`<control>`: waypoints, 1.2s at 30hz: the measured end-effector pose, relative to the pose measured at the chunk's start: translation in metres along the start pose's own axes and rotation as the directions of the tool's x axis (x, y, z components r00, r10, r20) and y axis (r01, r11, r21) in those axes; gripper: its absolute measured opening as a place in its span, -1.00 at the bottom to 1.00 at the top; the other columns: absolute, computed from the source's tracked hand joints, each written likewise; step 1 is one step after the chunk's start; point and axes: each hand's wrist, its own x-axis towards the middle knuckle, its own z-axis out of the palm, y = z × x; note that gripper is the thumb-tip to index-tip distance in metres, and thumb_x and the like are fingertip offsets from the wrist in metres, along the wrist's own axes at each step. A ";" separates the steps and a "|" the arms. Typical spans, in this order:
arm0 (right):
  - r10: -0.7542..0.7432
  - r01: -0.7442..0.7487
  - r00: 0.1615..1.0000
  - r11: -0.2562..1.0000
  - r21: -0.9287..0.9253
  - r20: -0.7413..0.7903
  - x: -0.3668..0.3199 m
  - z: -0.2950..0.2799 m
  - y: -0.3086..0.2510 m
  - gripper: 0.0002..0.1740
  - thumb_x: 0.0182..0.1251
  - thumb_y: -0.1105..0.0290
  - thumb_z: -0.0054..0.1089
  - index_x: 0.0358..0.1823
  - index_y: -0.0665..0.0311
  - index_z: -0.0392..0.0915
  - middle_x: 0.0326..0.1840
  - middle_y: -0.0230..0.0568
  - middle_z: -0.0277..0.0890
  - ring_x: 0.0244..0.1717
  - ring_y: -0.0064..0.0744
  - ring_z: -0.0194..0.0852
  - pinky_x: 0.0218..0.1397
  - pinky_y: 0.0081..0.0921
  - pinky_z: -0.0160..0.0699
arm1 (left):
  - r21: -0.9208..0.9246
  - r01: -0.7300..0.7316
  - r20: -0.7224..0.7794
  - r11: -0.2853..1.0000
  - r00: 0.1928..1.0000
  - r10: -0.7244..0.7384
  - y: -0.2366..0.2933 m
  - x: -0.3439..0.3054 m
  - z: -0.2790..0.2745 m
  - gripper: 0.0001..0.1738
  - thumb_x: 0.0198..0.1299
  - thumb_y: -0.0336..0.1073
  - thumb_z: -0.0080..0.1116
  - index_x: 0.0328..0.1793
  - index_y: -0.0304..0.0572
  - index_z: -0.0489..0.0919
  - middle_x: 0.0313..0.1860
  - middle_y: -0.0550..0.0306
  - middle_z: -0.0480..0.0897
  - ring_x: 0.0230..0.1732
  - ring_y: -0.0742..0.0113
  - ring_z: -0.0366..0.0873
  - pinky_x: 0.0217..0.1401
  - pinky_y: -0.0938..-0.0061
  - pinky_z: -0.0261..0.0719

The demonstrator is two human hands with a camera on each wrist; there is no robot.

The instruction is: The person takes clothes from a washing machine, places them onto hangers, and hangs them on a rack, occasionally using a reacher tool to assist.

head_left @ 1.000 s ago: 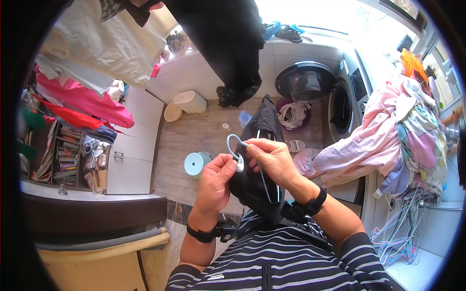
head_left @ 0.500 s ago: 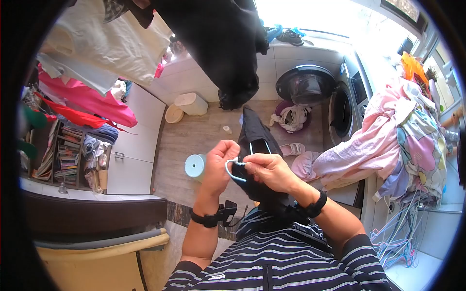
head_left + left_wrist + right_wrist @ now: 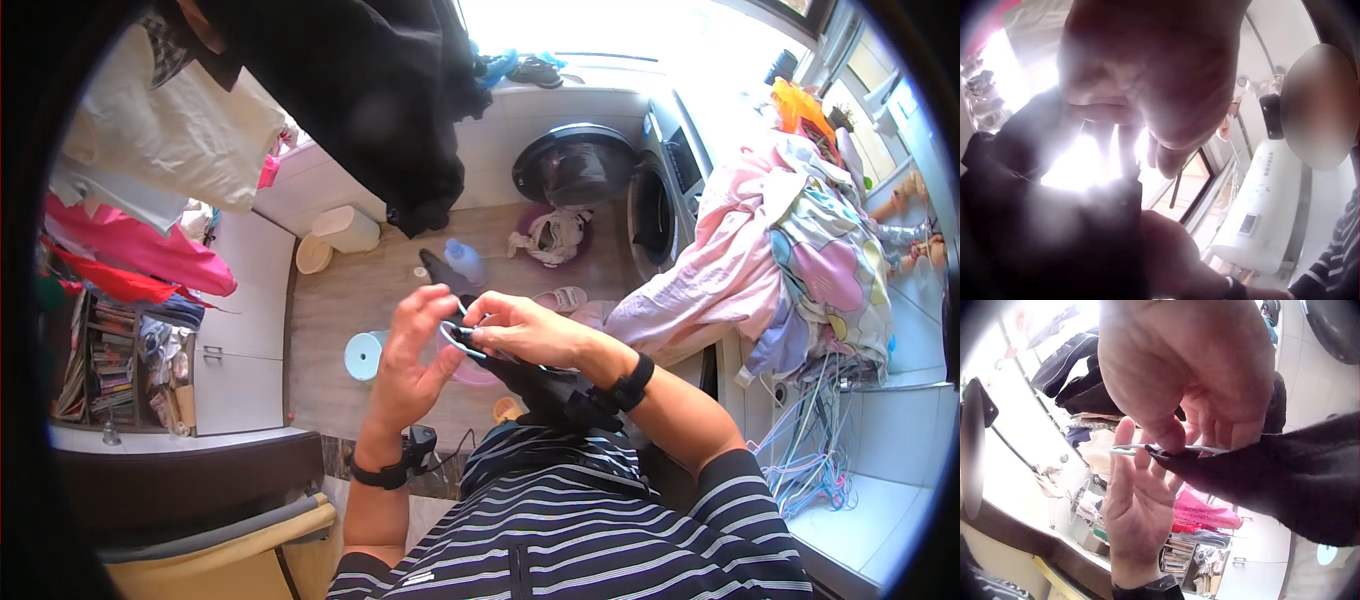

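Observation:
A light blue hanger (image 3: 463, 346) is pinched between the thumb and fingers of my right hand (image 3: 530, 332), close to its hook. From it a black garment (image 3: 540, 390) hangs down toward my body, and the right wrist view shows its dark cloth (image 3: 1310, 481) bunched up to the pinching fingertips. My left hand (image 3: 405, 365) is raised beside the hook with its fingers spread and loosely bent. Seen from the right wrist, the left palm (image 3: 1141, 512) faces the hook and grips nothing. The garment hides most of the hanger.
A large black garment (image 3: 350, 100) hangs overhead, with white and pink clothes to its left. The washing machine (image 3: 655, 205) has its door swung open above a purple basin (image 3: 580, 240). Pink bedding (image 3: 700, 250) and a tangle of hangers (image 3: 810, 460) lie right. A stool (image 3: 363, 356) stands on the floor.
My left hand has come off the hook area and its fingers have opened out. The right hand keeps its pinch on the hanger. The head view has swung right, moving the scene leftward.

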 end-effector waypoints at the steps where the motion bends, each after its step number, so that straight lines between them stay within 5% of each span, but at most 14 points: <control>1: 0.016 -0.015 0.999 1.000 -0.024 0.043 0.000 -0.002 0.000 -0.71 0.44 0.27 0.13 0.08 0.19 0.40 -0.32 -0.47 0.46 -0.30 -0.71 0.35 -0.26 -0.70 0.33 | 0.040 -0.125 0.069 0.991 0.990 0.122 0.009 0.005 -0.003 -0.71 0.21 -0.44 0.20 0.07 -0.24 0.53 -0.05 0.07 0.61 -0.04 0.27 0.57 -0.03 0.50 0.50; 2: 0.012 -0.014 0.997 0.999 0.030 0.077 0.002 -0.004 0.005 -0.71 0.43 0.27 0.14 0.08 0.19 0.39 -0.26 -0.45 0.46 -0.24 -0.69 0.34 -0.18 -0.66 0.35 | -0.158 0.091 0.164 0.983 0.984 -0.065 0.014 0.006 -0.007 -0.78 0.23 -0.45 0.18 0.01 -0.27 0.56 -0.11 0.04 0.65 -0.11 0.28 0.61 -0.07 0.50 0.53; 5: 0.026 -0.028 0.989 0.999 0.015 0.148 -0.010 -0.008 -0.009 -0.69 0.43 0.27 0.14 0.11 0.20 0.38 -0.21 -0.43 0.47 -0.19 -0.69 0.33 -0.11 -0.63 0.37 | -0.103 -0.014 0.259 0.995 0.965 0.040 0.002 0.017 -0.017 -0.84 0.25 -0.48 0.15 -0.06 -0.29 0.59 -0.27 0.06 0.68 -0.25 0.32 0.64 -0.16 0.52 0.56; 10: 0.036 -0.011 0.987 0.987 -0.159 0.158 -0.052 -0.050 0.002 -0.43 0.45 0.25 0.09 0.39 0.31 0.21 0.22 -0.11 0.40 0.18 -0.41 0.35 0.28 -0.46 0.33 | -0.130 0.005 0.054 0.991 0.999 0.002 0.007 0.029 -0.009 -0.84 0.35 -0.38 0.10 -0.08 -0.34 0.58 -0.39 0.08 0.66 -0.36 0.44 0.60 -0.27 0.59 0.52; 13: 0.168 -0.113 0.981 0.903 -0.414 0.097 -0.092 -0.068 0.018 -0.60 0.46 0.25 0.08 0.20 0.34 0.44 0.00 -0.31 0.52 0.06 -0.55 0.39 0.18 -0.54 0.38 | -0.100 0.014 -0.012 0.995 1.000 -0.015 0.012 0.037 -0.013 -0.76 0.40 -0.25 0.07 -0.05 -0.31 0.58 -0.39 0.16 0.65 -0.36 0.51 0.54 -0.28 0.63 0.48; 15: 0.301 -0.257 0.952 0.891 -0.375 0.063 -0.104 -0.063 0.021 -0.68 0.46 0.25 0.10 0.03 0.35 0.54 -0.22 -0.41 0.53 -0.09 -0.62 0.40 0.06 -0.55 0.42 | -0.095 0.022 0.005 0.995 1.000 -0.021 0.013 0.042 -0.010 -0.76 0.40 -0.27 0.06 -0.04 -0.31 0.58 -0.42 0.19 0.62 -0.37 0.53 0.52 -0.29 0.65 0.45; 16: 0.100 -0.050 0.990 0.912 -0.406 0.102 -0.106 -0.065 0.027 -0.73 0.45 0.27 0.12 -0.09 0.37 0.57 -0.32 -0.47 0.50 -0.20 -0.68 0.38 -0.06 -0.57 0.43 | -0.079 0.019 0.027 0.997 0.999 -0.017 0.015 0.046 -0.008 -0.77 0.40 -0.27 0.06 -0.04 -0.31 0.58 -0.43 0.20 0.61 -0.37 0.54 0.51 -0.29 0.66 0.44; 19: 0.039 -0.099 0.984 0.932 -0.348 -0.176 -0.109 -0.075 0.015 -0.77 0.42 0.32 0.14 -0.16 0.38 0.57 -0.33 -0.45 0.50 -0.23 -0.70 0.38 -0.11 -0.59 0.43 | -0.106 0.014 0.054 0.994 0.998 -0.008 0.014 0.056 -0.006 -0.82 0.39 -0.35 0.06 -0.05 -0.29 0.59 -0.47 0.23 0.59 -0.43 0.56 0.47 -0.35 0.68 0.40; 21: -0.316 0.111 0.871 0.873 -0.475 -0.377 -0.104 -0.093 0.013 -0.83 0.39 0.36 0.13 -0.23 0.33 0.59 -0.40 -0.32 0.53 -0.30 -0.63 0.42 -0.16 -0.58 0.45 | -0.136 0.044 0.068 0.990 0.997 -0.035 0.016 0.059 -0.007 -0.82 0.39 -0.33 0.06 -0.05 -0.28 0.59 -0.48 0.23 0.58 -0.44 0.58 0.45 -0.37 0.70 0.37; 23: -0.354 0.024 0.806 0.820 -0.571 -0.474 -0.098 -0.103 0.013 -0.81 0.38 0.34 0.15 -0.22 0.34 0.59 -0.35 -0.28 0.57 -0.27 -0.56 0.48 -0.14 -0.55 0.47 | -0.172 0.083 0.086 0.982 0.994 -0.069 0.025 0.064 -0.008 -0.81 0.40 -0.31 0.05 -0.04 -0.27 0.60 -0.46 0.23 0.60 -0.42 0.60 0.46 -0.36 0.70 0.37; 25: -0.245 -0.133 0.865 0.729 -0.672 -0.437 -0.099 -0.102 0.007 -0.72 0.38 0.31 0.17 0.02 0.31 0.55 -0.10 -0.16 0.61 -0.10 -0.44 0.57 0.02 -0.52 0.51 | -0.191 0.064 0.077 0.980 0.996 -0.050 0.034 0.076 -0.005 -0.79 0.41 -0.29 0.04 -0.04 -0.27 0.59 -0.43 0.23 0.61 -0.38 0.57 0.51 -0.33 0.69 0.39; 28: -0.278 0.065 0.886 0.866 -0.496 -0.371 -0.112 -0.103 -0.023 -0.55 0.38 0.30 0.18 0.22 0.34 0.41 0.06 -0.17 0.54 0.03 -0.45 0.51 0.14 -0.50 0.48 | -0.215 0.027 0.028 0.976 0.999 -0.021 0.043 0.090 -0.007 -0.81 0.40 -0.33 0.05 -0.03 -0.27 0.60 -0.40 0.21 0.64 -0.37 0.58 0.52 -0.31 0.68 0.43; 31: -0.100 0.062 0.994 0.853 -0.518 -0.047 -0.132 -0.091 -0.055 -0.51 0.38 0.26 0.19 0.25 0.33 0.39 0.01 -0.13 0.55 -0.02 -0.45 0.52 0.10 -0.49 0.51 | -0.181 -0.016 -0.014 0.983 1.000 0.014 0.057 0.101 -0.008 -0.83 0.39 -0.34 0.07 -0.03 -0.26 0.60 -0.39 0.20 0.65 -0.38 0.58 0.51 -0.31 0.69 0.43; 36: -0.072 0.202 0.967 0.800 -0.565 0.244 -0.143 -0.029 -0.064 -0.46 0.39 0.11 0.16 0.19 0.39 0.38 -0.16 -0.05 0.60 -0.08 -0.31 0.58 0.04 -0.40 0.53 | -0.070 -0.167 -0.076 0.984 0.984 0.161 0.073 0.120 0.008 -0.85 0.37 -0.37 0.08 -0.04 -0.25 0.59 -0.41 0.18 0.65 -0.42 0.56 0.54 -0.39 0.70 0.46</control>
